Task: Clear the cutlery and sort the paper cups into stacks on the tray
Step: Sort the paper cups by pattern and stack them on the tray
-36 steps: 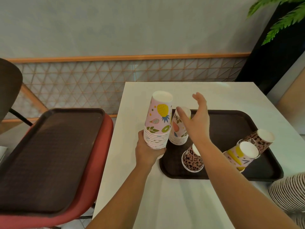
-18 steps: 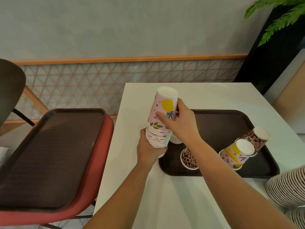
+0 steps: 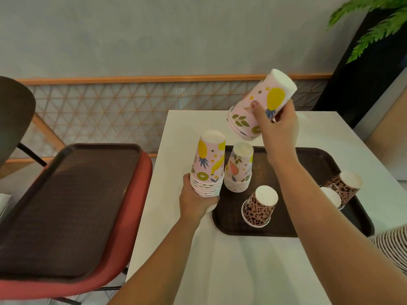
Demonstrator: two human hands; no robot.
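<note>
My left hand (image 3: 195, 200) grips the bottom of an upside-down stack of pink fruit-print cups (image 3: 208, 166) just left of the dark brown tray (image 3: 308, 164). My right hand (image 3: 278, 126) holds a few pink fruit-print cups (image 3: 259, 106) nested together, tilted in the air above the tray's far left corner. On the tray stand a shorter pink fruit-print stack (image 3: 239, 168) and one upside-down leopard-print cup (image 3: 259, 206). A leopard-print cup (image 3: 344, 187) lies on its side at the tray's right end, with another cup (image 3: 331, 197) partly hidden behind my right arm.
The tray sits on a white table (image 3: 231, 260). A second, empty brown tray (image 3: 66, 205) rests on a red chair (image 3: 132, 227) to the left. A striped stack of cups (image 3: 392, 245) shows at the right edge. A lattice partition and plant stand behind.
My right hand closed on the top of the stack in my left hand, then pulled a few cups off and lifted them up and to the right. The left-hand stack is shorter.
</note>
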